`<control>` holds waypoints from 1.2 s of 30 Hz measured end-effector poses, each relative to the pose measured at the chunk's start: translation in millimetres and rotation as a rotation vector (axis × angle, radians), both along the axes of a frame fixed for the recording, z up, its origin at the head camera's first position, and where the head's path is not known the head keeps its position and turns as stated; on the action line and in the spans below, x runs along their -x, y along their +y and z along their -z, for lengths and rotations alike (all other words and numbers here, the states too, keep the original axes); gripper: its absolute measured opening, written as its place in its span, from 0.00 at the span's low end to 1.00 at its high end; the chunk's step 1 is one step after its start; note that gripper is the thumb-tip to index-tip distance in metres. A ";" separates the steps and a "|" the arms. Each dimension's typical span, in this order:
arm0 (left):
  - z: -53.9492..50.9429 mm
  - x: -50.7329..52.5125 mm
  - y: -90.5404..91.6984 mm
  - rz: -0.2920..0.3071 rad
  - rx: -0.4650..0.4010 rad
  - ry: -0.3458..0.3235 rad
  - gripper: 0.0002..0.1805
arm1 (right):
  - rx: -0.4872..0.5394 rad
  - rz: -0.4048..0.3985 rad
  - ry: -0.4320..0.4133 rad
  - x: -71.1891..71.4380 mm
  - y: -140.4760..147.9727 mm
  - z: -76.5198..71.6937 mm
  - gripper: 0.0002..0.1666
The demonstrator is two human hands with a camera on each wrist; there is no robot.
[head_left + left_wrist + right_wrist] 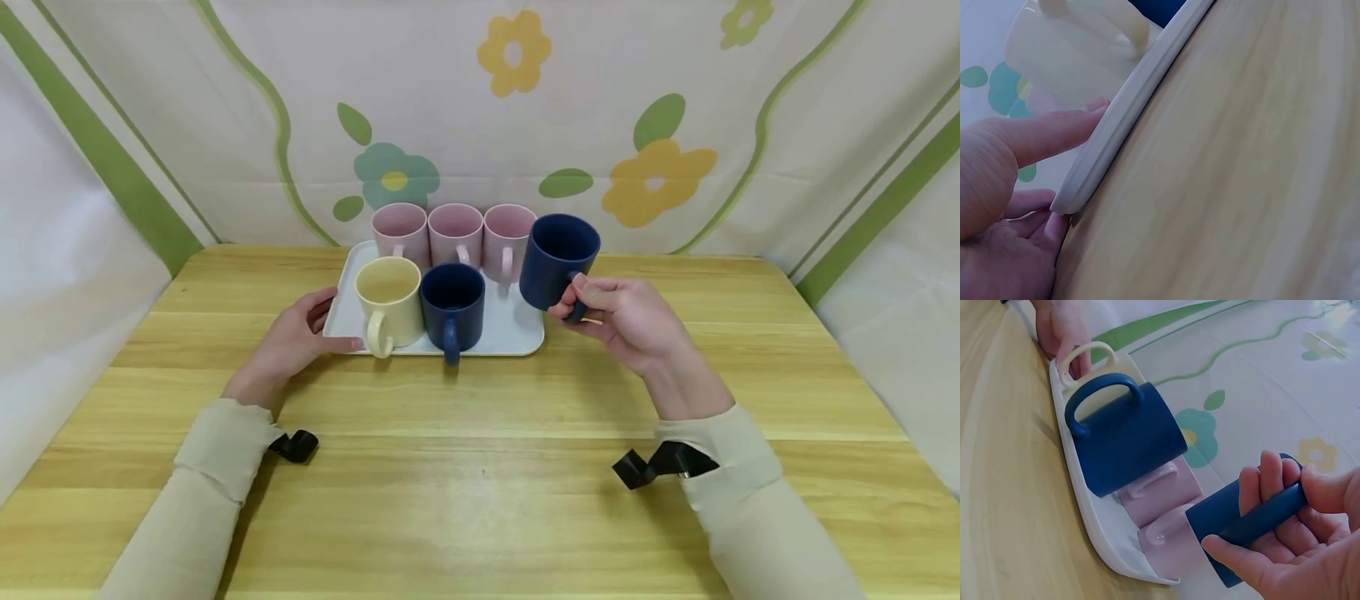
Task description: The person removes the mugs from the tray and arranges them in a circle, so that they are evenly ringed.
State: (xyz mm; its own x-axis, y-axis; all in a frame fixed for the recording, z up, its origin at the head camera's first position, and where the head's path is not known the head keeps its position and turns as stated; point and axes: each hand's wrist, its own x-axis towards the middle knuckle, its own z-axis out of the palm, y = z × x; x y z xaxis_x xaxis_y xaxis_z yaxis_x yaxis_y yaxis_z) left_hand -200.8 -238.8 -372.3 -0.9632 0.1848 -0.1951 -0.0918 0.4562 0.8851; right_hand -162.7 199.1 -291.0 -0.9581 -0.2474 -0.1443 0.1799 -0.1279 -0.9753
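Navy mug point(551, 262) held up at tray's point(512, 331) right end
Right hand point(626, 323) closed round its handle point(1266, 515); left hand point(294, 335) pinching tray's left corner.

Tray point(513, 337), front right: open room
Back: pink mugs point(450, 242) block
Front left: yellow mug point(402, 315), blue mug point(467, 318) block
Table point(465, 467): passable between sleeves point(183, 492)

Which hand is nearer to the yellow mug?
Left. The left hand holds the tray just left of the yellow mug; the right hand is farther off, by the tray's other end, holding a blue mug.
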 end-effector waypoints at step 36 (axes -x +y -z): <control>-0.7 -0.1 1.4 -0.011 -0.002 -0.001 0.62 | 0.057 0.188 0.037 39.0 69.0 29.7 0.16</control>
State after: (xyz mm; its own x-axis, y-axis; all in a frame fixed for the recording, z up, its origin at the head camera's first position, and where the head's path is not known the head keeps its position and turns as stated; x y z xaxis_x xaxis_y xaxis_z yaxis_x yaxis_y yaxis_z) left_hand -200.8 -237.4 -371.6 -0.9649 0.1748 -0.1959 -0.0978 0.4531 0.8861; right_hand -201.7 268.2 -320.7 -0.9926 -0.0698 -0.0995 0.1122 -0.2109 -0.9711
